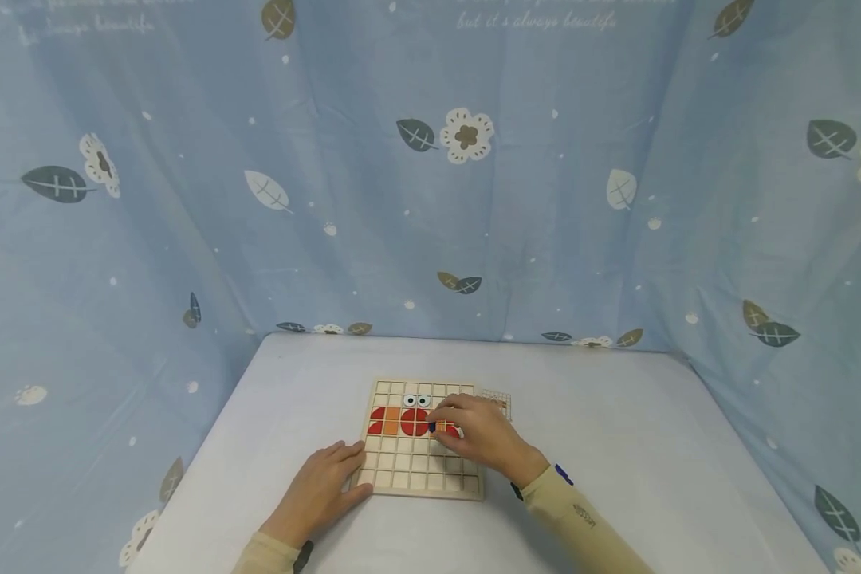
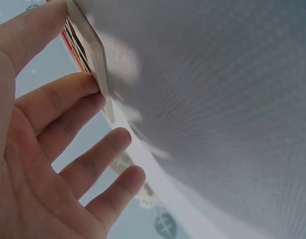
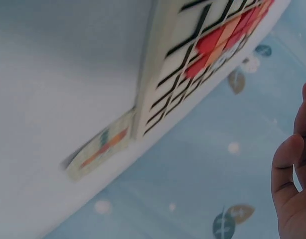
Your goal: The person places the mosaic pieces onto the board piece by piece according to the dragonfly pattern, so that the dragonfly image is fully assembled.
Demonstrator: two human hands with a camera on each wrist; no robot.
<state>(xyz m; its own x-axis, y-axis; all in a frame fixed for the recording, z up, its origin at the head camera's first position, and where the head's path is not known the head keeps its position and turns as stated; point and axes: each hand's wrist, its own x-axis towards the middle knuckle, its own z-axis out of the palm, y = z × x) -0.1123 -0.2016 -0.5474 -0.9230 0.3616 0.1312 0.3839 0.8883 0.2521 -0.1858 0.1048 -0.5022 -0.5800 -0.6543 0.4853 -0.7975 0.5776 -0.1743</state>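
A wooden grid board (image 1: 419, 483) lies on the table with red and orange pieces (image 1: 392, 421) in its cells. Two eye pieces (image 1: 416, 401) sit above a red round shape (image 1: 414, 422). My left hand (image 1: 323, 488) rests at the board's left edge, fingers mostly straight; in the left wrist view, fingertips (image 2: 88, 84) touch its side. Over the right part of the board, my right hand (image 1: 486, 433) pinches a small dark piece (image 1: 432, 427) between thumb and fingers. The hand hides some cells there, and the piece's shape is mostly covered.
Beside the board's right edge lies a small grid-printed card (image 3: 104, 145), partly behind the right hand in the head view. A white cloth (image 1: 603, 446) covers the table. Blue patterned curtains (image 1: 545, 263) stand behind and on both sides.
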